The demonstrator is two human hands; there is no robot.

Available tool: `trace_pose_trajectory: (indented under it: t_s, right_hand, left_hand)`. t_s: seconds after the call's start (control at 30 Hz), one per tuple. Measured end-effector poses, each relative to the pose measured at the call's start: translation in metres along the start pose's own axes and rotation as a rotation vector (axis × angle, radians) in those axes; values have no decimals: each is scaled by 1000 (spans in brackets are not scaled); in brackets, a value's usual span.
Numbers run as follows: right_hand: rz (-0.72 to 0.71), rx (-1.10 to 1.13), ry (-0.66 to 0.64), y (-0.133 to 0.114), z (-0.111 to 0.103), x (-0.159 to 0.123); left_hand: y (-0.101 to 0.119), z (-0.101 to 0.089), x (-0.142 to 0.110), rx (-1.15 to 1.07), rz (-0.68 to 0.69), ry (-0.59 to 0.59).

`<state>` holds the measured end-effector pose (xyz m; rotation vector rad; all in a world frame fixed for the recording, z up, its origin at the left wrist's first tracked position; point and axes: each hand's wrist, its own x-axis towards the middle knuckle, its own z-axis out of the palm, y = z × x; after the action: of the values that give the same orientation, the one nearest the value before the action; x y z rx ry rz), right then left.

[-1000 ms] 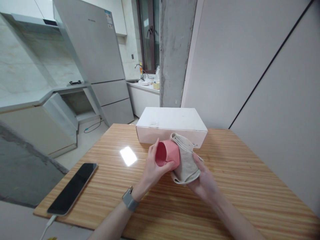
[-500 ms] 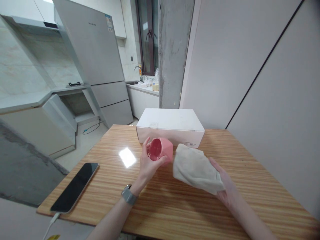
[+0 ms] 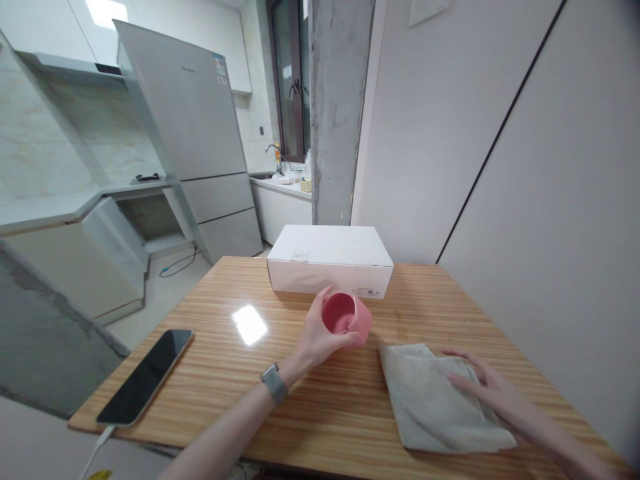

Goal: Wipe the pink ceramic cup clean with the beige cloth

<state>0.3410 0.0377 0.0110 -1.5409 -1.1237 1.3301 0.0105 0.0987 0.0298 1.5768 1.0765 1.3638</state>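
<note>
My left hand (image 3: 320, 333), with a grey watch on its wrist, is closed around a pink faceted cup (image 3: 364, 319). The cup is tilted, its mouth turned toward me and to the left, in front of the white box. At the right, a folded pale grey cloth (image 3: 430, 400) lies on the wooden table (image 3: 340, 413). Over the cloth's right part is my right hand (image 3: 487, 387), open, with its fingers apart and touching or just above the fabric.
Behind the cup stands a white box (image 3: 327, 247) at the table's far edge. A phone (image 3: 147, 377) with a white cable lies at the left edge. A pale wall (image 3: 560, 200) runs along the right; beyond the table are a fridge (image 3: 190, 127) and a sink counter.
The cloth went from the air beside the cup down onto the table at the right, and my right hand loosened from it. My left hand moved the cup right and nearer.
</note>
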Motion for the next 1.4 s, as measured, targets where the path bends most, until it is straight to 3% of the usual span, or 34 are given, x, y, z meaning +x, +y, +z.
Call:
trace_pose_trajectory:
  t_s: [0.13,0.27,0.53,0.9,1.03,1.13,1.23,1.3,1.4]
  right_hand:
    - [-186,-145,114,15,-12,9]
    - [-178,-135,109,23,-15,8]
    - [-173,-100,141,19,-26,9]
    - [-273,-250,279,32,-41,17]
    - [-334,-404,376,24,-43,13]
    - [-559,-644,536,2,-21,-6]
    - [-812,-704,502,-20,23,-31]
    - [-831,-615,393,-28,60,-45]
    - [-716,-391,236,-25,116,-55]
  left_hand:
    - [13,28,16,67,115,-134]
    - [22,61,32,212,202,-221]
    - [13,109,47,322,156,-328]
    - [-5,129,54,404,123,-319]
    - [-6,130,54,436,113,-335]
    - [4,125,53,479,182,-281]
    - [22,107,46,479,262,-224]
    - [32,86,36,434,244,-235]
    - [36,51,8,327,164,-207]
